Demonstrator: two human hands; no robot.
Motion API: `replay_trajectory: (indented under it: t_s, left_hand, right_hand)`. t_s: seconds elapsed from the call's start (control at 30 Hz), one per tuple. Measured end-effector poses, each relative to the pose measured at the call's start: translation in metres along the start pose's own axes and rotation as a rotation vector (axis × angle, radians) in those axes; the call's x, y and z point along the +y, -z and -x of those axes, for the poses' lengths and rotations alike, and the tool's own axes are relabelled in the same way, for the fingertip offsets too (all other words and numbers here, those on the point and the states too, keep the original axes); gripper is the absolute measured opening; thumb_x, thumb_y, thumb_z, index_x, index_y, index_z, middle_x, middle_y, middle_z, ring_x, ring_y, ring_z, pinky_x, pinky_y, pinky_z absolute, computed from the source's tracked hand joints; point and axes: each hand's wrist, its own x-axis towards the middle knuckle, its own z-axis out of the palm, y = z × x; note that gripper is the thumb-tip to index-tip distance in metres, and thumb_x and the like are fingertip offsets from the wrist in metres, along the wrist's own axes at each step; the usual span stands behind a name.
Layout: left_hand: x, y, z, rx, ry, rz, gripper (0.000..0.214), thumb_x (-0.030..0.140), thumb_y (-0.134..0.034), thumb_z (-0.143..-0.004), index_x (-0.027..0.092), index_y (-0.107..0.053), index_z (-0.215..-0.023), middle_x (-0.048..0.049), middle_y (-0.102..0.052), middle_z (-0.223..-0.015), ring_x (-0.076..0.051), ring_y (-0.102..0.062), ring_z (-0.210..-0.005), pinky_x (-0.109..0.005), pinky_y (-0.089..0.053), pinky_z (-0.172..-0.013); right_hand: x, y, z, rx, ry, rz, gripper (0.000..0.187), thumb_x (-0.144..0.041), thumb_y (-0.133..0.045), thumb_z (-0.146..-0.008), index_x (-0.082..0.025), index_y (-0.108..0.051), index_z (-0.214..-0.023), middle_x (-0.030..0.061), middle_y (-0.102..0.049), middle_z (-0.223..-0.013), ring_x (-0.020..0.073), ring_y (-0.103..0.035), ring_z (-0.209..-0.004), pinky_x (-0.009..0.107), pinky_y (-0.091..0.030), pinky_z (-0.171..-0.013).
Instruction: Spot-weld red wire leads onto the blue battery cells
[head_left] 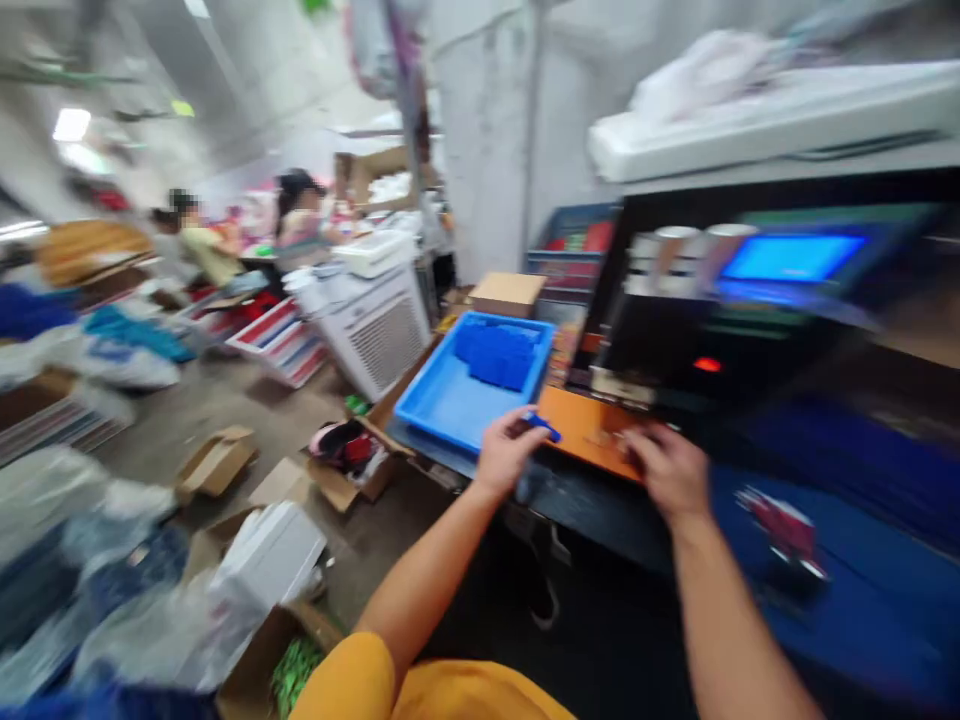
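My left hand (507, 450) is closed in a pinch on a small blue piece (541, 426), held just past the near corner of a blue tray (442, 395). A pile of the same blue pieces (495, 355) lies at the tray's far end. My right hand (669, 468) rests on the near edge of an orange plate (581, 425) at the front of a black machine (675, 330); its fingers are curled and smeared by motion. The whole picture is blurred.
The machine has a blue screen (791, 257) and a red light (706, 364). A white air cooler (375, 320) and open cardboard boxes (217, 462) stand on the floor at left. Two people sit at the far left. A blue surface (862, 590) lies at right.
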Motion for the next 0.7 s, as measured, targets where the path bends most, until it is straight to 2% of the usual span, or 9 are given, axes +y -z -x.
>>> replay_trajectory:
  t_s: [0.03,0.1,0.27,0.43,0.7]
  left_hand:
    - [-0.003,-0.002,-0.004,-0.015,0.014,0.008,0.057,0.042,-0.09,-0.049,0.015,-0.071,-0.096,-0.006,-0.075,-0.086,-0.02,-0.07,-0.081,-0.04,-0.053,-0.092]
    - [-0.01,-0.006,-0.007,-0.05,0.033,-0.002,0.056,0.036,-0.089,-0.055,0.015,-0.07,-0.103,-0.0088,-0.076,-0.096,-0.022,-0.071,-0.092,-0.04,-0.051,-0.096]
    - [-0.022,-0.014,-0.006,-0.122,0.018,-0.077,0.052,0.034,-0.085,-0.063,0.014,-0.067,-0.108,-0.0129,-0.074,-0.106,-0.026,-0.069,-0.105,-0.043,-0.049,-0.099]
    - [-0.032,-0.022,-0.012,-0.151,-0.058,-0.187,0.051,0.036,-0.085,-0.062,0.015,-0.068,-0.106,-0.0113,-0.075,-0.102,-0.025,-0.07,-0.102,-0.041,-0.052,-0.095]
    - [-0.045,-0.044,-0.026,-0.229,-0.167,-0.379,0.047,0.04,-0.079,-0.063,0.014,-0.069,-0.1,-0.0062,-0.073,-0.091,-0.018,-0.068,-0.081,-0.032,-0.053,-0.083]
  right_hand:
    - [0.003,0.015,0.007,0.041,-0.05,-0.021,0.039,-0.052,-0.07,-0.078,-0.016,-0.063,-0.069,0.0027,-0.063,-0.064,0.0144,-0.057,-0.057,0.029,-0.05,-0.057]
    - [0.004,0.026,0.013,0.068,-0.123,-0.134,0.037,-0.052,-0.071,-0.07,-0.018,-0.061,-0.063,0.0013,-0.06,-0.057,0.0138,-0.054,-0.052,0.028,-0.046,-0.055]
    - [0.004,0.018,0.008,0.096,-0.154,-0.266,0.028,-0.045,-0.068,-0.067,-0.019,-0.057,-0.061,-0.0003,-0.058,-0.055,0.0128,-0.05,-0.051,0.026,-0.042,-0.054]
    - [0.008,0.019,0.013,0.085,-0.154,-0.325,0.023,-0.04,-0.066,-0.068,-0.02,-0.057,-0.062,-0.0014,-0.057,-0.056,0.0124,-0.05,-0.053,0.026,-0.041,-0.056]
    - [0.011,0.017,0.012,0.096,-0.135,-0.382,0.021,-0.037,-0.065,-0.068,-0.019,-0.056,-0.061,-0.0025,-0.056,-0.053,0.0121,-0.05,-0.052,0.024,-0.039,-0.052]
